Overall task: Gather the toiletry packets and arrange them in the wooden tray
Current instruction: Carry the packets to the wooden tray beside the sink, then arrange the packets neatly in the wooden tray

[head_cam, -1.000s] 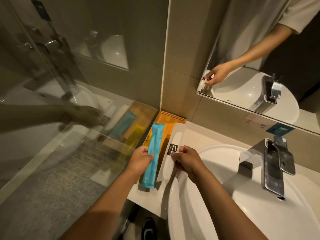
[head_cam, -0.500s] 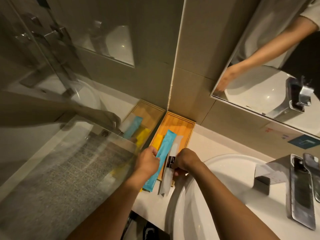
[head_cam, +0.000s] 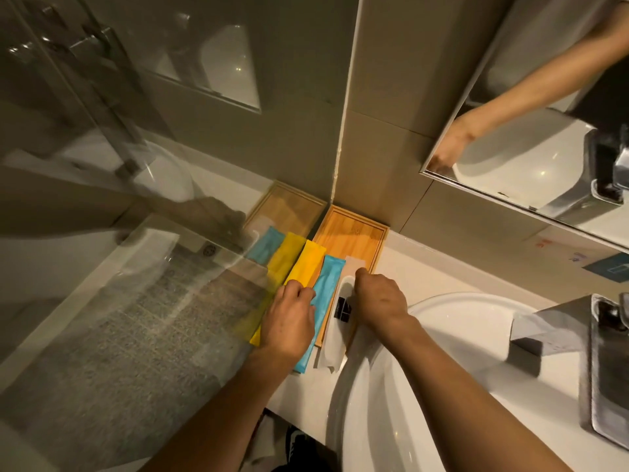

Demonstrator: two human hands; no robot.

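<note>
Down in the head view, a rectangular orange-brown wooden tray (head_cam: 354, 233) sits in the corner where the glass shower partition meets the tiled wall, at about 12 o'clock from both hands. Three long packets lie side by side across its near half, their near ends overhanging onto the white countertop (head_cam: 425, 270). The long yellow plastic packet (head_cam: 304, 264) lies at the tray's left edge, its near end hidden under the left hand. Just beside it at 3 o'clock lies the long light-blue plastic packet (head_cam: 325, 291), and beside that again the long white packet with a black label (head_cam: 342, 308).

The left hand (head_cam: 289, 321) rests knuckles-up over the yellow and blue packets, fingers curled together and pressing down on them; whether they pinch anything cannot be told. The right hand (head_cam: 379, 298) lies over the white packet's right edge, fingers curled close with their tips on the packet near its far end.

At 4 o'clock from the tray is the round white ceramic basin (head_cam: 476, 386), with a square chrome tap (head_cam: 606, 362) at its right. The glass partition (head_cam: 136, 301) at 9 o'clock reflects the tray and packets.
</note>
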